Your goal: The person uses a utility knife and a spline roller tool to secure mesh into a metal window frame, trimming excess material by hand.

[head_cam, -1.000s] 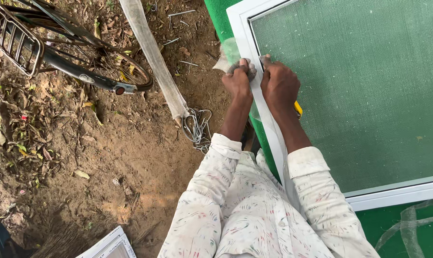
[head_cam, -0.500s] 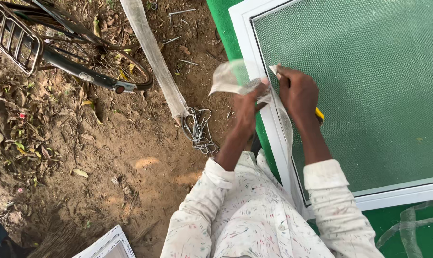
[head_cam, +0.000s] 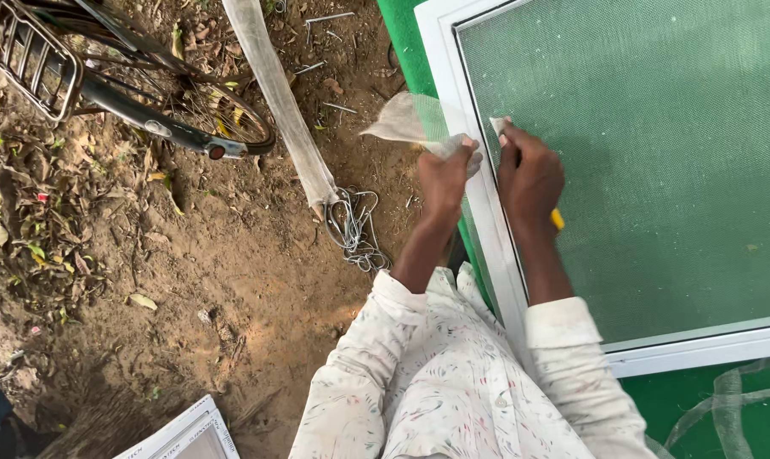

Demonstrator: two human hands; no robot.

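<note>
Left hand point(head_cam: 443, 174) pinches the loose mesh strip point(head_cam: 406, 121) taut off the white frame point(head_cam: 478, 183) while the right hand point(head_cam: 529, 174), closed on a yellow-handled tool point(head_cam: 557, 219), works best held steady along the frame's edge.

No packages, labels or signs show in the frame, nor any display. The one screen is a mesh window screen point(head_cam: 648, 161): a large rectangle of fine grey-green netting in a white frame, filling the upper right of the frame and lying flat on green ground. Its left rail runs down from the top centre; its lower rail crosses the lower right. A loose, pale, see-through strip of the mesh point(head_cam: 410, 123) sticks out past the left rail, near the top centre.
</note>
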